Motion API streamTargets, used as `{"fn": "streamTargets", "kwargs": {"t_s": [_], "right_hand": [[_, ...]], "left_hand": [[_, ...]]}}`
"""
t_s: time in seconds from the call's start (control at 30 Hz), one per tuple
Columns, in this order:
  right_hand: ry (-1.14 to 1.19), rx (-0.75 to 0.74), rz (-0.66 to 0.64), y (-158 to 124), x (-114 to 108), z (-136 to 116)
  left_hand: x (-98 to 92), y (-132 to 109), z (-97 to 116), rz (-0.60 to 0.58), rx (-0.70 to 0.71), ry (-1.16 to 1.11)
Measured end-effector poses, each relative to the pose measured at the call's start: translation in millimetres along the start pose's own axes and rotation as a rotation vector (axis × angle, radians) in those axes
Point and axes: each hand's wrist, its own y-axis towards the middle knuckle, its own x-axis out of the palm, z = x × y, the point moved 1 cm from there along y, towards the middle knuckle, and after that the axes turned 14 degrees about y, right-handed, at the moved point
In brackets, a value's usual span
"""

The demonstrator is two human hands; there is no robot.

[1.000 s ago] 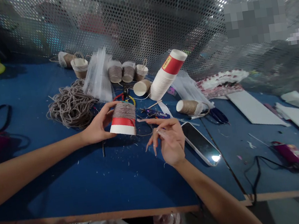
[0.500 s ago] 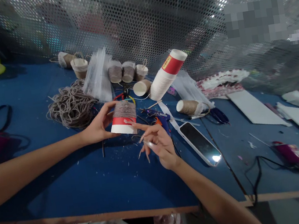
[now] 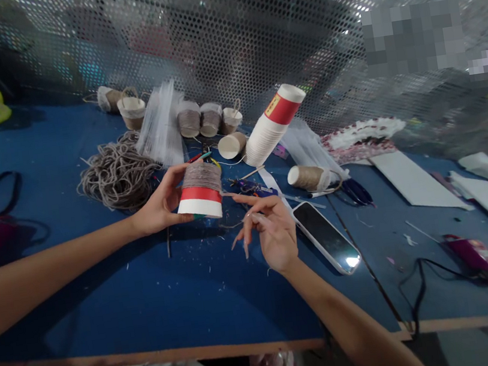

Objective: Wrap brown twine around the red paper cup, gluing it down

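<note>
My left hand (image 3: pixel 160 202) is closed around an upside-down paper cup (image 3: pixel 200 204), white with a red band. Grey cord (image 3: pixel 202 175) is wound in rows around the cup's far half. My right hand (image 3: pixel 272 227) is just right of the cup, fingers stretched and apart, its index fingertip close to the cup's side. A thin strand near those fingers is too faint to follow. Left of the cup lies a loose heap of grey cord (image 3: pixel 116 175). A blue glue gun (image 3: pixel 260 188) lies partly hidden beyond my right hand.
A leaning stack of paper cups (image 3: pixel 264 134) stands behind. Several cord-wrapped cups (image 3: pixel 189 118) line the back beside translucent strips (image 3: pixel 161 125). A phone (image 3: pixel 326 237) lies at right, near a wrapped cup (image 3: pixel 309 177) on its side. Purple devices (image 3: pixel 484 258) with black cables lie at both sides.
My right hand has moved slightly right, its index finger shifting from the cup's red band to beside its edge. The cup has turned a little; the printed mark no longer shows.
</note>
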Motion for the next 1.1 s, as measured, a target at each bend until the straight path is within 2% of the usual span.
{"fn": "streamTargets", "kwargs": {"t_s": [0.1,0.17,0.37,0.5,0.7,0.9,1.1], "right_hand": [[-0.008,-0.090,0.078,3,-1,-3],[0.029,-0.109,0.073,3,0,-6],[0.091,0.133,-0.152,-5,11,-7],[0.068,0.153,-0.214,-8,10,-4],[0.103,0.149,-0.214,-5,7,-2],[0.105,0.159,-0.087,1,7,-7],[-0.056,-0.063,0.150,5,2,-5]], "left_hand": [[-0.2,1,-3,0.026,0.010,-0.010],[0.0,1,-5,0.035,0.005,-0.018],[1.2,1,-3,0.006,-0.048,-0.034],[2.4,1,4,-0.054,-0.123,-0.059],[1.1,1,4,-0.083,-0.111,-0.056],[-0.5,0,-1,-0.085,-0.074,-0.022],[-2.1,-1,-1,-0.086,-0.099,0.011]]}}
